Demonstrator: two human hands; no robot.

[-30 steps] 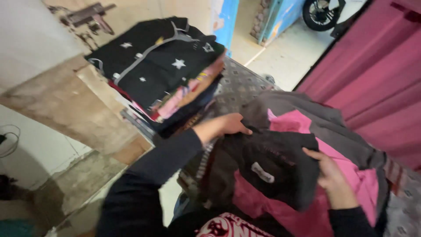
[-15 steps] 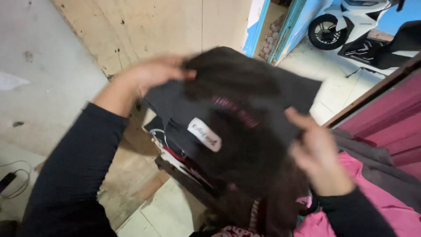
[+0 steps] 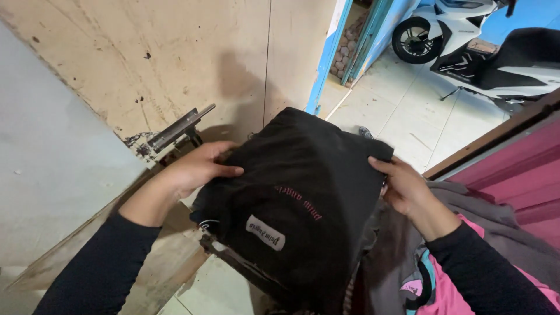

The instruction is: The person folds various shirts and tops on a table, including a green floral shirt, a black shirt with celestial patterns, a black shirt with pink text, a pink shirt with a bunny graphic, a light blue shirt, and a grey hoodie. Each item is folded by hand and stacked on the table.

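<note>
Both hands, left hand and right hand, grip black garment between them.

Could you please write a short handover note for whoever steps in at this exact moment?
Left hand: grips the left edge of the folded black garment, thumb on top.
Right hand: grips the garment's right edge, thumb on top.
The garment is folded flat, held level between both hands, its white label facing up. Its underside is hidden, so I cannot tell whether it rests on anything.
Grey and pink clothes lie lower right, under the right forearm.
Done: the black garment is folded.
Left: both hands are on it, so it has not been let go; the grey and pink clothes lie loose.
</note>
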